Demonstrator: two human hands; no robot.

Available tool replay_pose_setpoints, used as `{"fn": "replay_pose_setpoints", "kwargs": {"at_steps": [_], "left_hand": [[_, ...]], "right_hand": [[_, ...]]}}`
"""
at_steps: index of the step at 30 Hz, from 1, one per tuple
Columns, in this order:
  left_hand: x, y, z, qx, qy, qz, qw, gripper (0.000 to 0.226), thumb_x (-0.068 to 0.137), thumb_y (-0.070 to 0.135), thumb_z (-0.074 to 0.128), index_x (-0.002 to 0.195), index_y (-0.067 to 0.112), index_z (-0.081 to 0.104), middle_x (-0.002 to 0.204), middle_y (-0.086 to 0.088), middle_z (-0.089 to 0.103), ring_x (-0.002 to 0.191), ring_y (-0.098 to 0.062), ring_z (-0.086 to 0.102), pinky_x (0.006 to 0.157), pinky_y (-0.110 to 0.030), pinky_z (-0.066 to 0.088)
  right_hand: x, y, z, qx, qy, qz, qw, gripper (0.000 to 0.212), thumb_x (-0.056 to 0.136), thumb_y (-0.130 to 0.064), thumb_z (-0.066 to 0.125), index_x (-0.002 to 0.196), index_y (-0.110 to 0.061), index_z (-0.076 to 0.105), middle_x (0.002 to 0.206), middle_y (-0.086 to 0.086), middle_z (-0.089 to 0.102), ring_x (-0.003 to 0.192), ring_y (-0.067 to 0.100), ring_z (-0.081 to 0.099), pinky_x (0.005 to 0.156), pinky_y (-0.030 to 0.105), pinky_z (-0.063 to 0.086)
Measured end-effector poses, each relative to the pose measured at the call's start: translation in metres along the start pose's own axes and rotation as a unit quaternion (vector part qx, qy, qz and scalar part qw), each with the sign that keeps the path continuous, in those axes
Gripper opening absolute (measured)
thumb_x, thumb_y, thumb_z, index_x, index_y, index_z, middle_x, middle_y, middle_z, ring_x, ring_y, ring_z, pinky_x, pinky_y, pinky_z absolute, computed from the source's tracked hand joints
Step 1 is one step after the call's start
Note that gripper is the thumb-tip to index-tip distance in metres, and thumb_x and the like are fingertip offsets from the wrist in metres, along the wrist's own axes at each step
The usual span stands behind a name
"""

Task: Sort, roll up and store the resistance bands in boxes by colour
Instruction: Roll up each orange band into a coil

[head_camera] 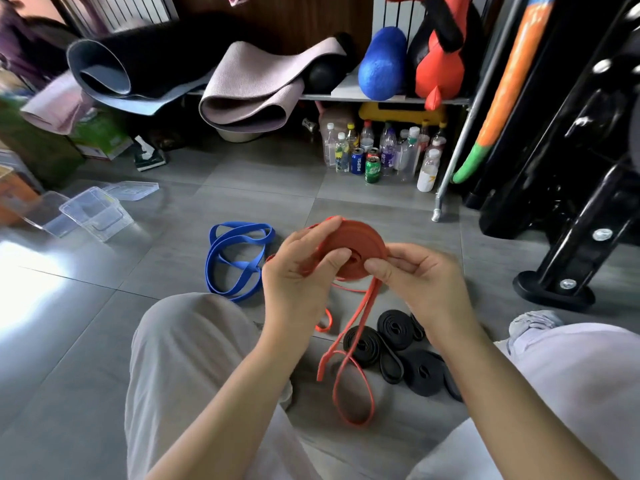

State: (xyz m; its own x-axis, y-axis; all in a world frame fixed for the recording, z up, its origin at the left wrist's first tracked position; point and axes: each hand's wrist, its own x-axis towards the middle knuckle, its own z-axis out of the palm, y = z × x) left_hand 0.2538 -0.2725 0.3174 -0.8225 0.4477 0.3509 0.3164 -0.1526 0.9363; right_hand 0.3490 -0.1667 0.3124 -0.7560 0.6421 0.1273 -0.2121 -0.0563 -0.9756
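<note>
Both my hands hold a partly rolled orange-red resistance band [363, 239] above the floor. My left hand [304, 268] grips the coil from the left, thumb across its face. My right hand [415, 275] pinches the coil's right edge. The band's loose tail [349, 358] hangs down and loops on the tiles between my knees. A loose blue band [235, 258] lies on the floor left of my hands. Rolled black bands [394, 344] lie under my right forearm. Clear plastic boxes [95, 213] with a lid [133, 190] stand at the far left.
Grey tiled floor all round. A shelf [381, 97] behind holds rolled mats, a blue roller and red pads; bottles and cans [381, 154] stand beneath it. A black machine base [554, 289] stands at the right. My knees fill the lower frame.
</note>
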Motion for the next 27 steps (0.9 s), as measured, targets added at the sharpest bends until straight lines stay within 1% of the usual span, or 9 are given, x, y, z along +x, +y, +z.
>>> {"fn": "replay_pose_setpoints", "kwargs": {"at_steps": [4,8,10,12,14,20,22,24,27], "left_hand": [[-0.010,0.002,0.010,-0.085,0.033,-0.066,0.994,0.045,0.078,-0.001,0.070,0.094,0.041,0.070,0.097,0.006,0.070,0.093,-0.018,0.067,0.081,-0.035,0.055],[-0.003,0.003,0.001,0.058,-0.087,-0.015,0.994,0.042,0.079,0.004,0.071,0.101,0.035,0.055,0.109,0.011,0.061,0.093,-0.006,0.064,0.076,-0.029,0.056],[0.008,0.001,-0.012,0.208,-0.188,0.098,0.955,0.047,0.078,0.019,0.067,0.115,0.042,0.048,0.114,0.024,0.054,0.105,-0.005,0.058,0.084,-0.034,0.054],[0.018,-0.002,-0.020,0.327,-0.277,0.211,0.879,0.051,0.081,0.026,0.058,0.128,0.040,0.043,0.119,0.014,0.055,0.109,-0.013,0.056,0.084,-0.038,0.053],[0.027,-0.003,-0.022,0.361,-0.306,0.242,0.847,0.046,0.082,0.026,0.054,0.126,0.036,0.047,0.113,0.004,0.060,0.101,-0.015,0.059,0.076,-0.038,0.055],[0.038,-0.002,-0.017,0.248,-0.198,0.136,0.938,0.047,0.078,0.010,0.070,0.114,0.039,0.062,0.092,0.019,0.059,0.084,0.004,0.056,0.077,-0.011,0.045],[0.042,0.001,-0.012,0.192,-0.157,0.076,0.966,0.053,0.078,0.007,0.073,0.108,0.049,0.060,0.090,0.019,0.059,0.086,0.002,0.059,0.080,-0.014,0.048],[0.043,0.002,-0.002,0.127,-0.131,0.036,0.983,0.051,0.077,0.009,0.074,0.105,0.050,0.064,0.095,0.011,0.063,0.091,-0.011,0.065,0.082,-0.028,0.055],[0.042,0.003,0.017,0.023,-0.094,-0.028,0.995,0.045,0.077,0.004,0.074,0.099,0.042,0.063,0.092,0.016,0.066,0.082,-0.008,0.069,0.071,-0.019,0.056]], "right_hand": [[-0.002,0.006,0.004,0.019,0.012,-0.001,1.000,0.019,0.068,-0.010,0.068,0.086,-0.015,0.068,0.074,-0.009,0.073,0.071,0.003,0.069,0.065,0.012,0.050],[0.002,0.007,-0.011,-0.062,-0.019,0.006,0.998,0.021,0.067,-0.016,0.072,0.087,-0.021,0.069,0.079,-0.008,0.074,0.076,0.007,0.070,0.070,0.013,0.051],[0.005,0.005,-0.019,-0.136,-0.055,0.010,0.989,0.023,0.072,-0.011,0.074,0.085,-0.028,0.069,0.078,-0.011,0.074,0.076,0.006,0.070,0.071,0.013,0.051],[0.008,0.004,-0.022,-0.171,-0.087,0.012,0.981,0.029,0.076,-0.002,0.072,0.084,-0.030,0.068,0.076,-0.012,0.073,0.073,0.005,0.070,0.070,0.014,0.051],[0.012,0.002,-0.023,-0.192,-0.096,0.004,0.977,0.030,0.075,-0.002,0.073,0.083,-0.031,0.068,0.075,-0.010,0.073,0.071,0.004,0.069,0.069,0.014,0.051],[0.031,-0.005,-0.025,-0.152,-0.074,0.003,0.986,0.029,0.072,0.000,0.074,0.083,-0.026,0.069,0.070,-0.011,0.072,0.067,0.003,0.067,0.065,0.014,0.052],[0.037,-0.006,-0.026,-0.144,-0.072,0.005,0.987,0.028,0.070,-0.003,0.075,0.080,-0.029,0.069,0.070,-0.014,0.072,0.067,0.001,0.067,0.067,0.014,0.052],[0.042,-0.007,-0.027,-0.120,-0.066,0.007,0.991,0.020,0.064,-0.017,0.076,0.075,-0.032,0.072,0.073,-0.011,0.073,0.072,0.004,0.069,0.072,0.017,0.053],[0.051,-0.006,-0.029,-0.044,-0.041,0.022,0.998,0.019,0.061,-0.020,0.071,0.079,-0.026,0.072,0.073,-0.007,0.073,0.071,0.006,0.069,0.070,0.018,0.054]]}}
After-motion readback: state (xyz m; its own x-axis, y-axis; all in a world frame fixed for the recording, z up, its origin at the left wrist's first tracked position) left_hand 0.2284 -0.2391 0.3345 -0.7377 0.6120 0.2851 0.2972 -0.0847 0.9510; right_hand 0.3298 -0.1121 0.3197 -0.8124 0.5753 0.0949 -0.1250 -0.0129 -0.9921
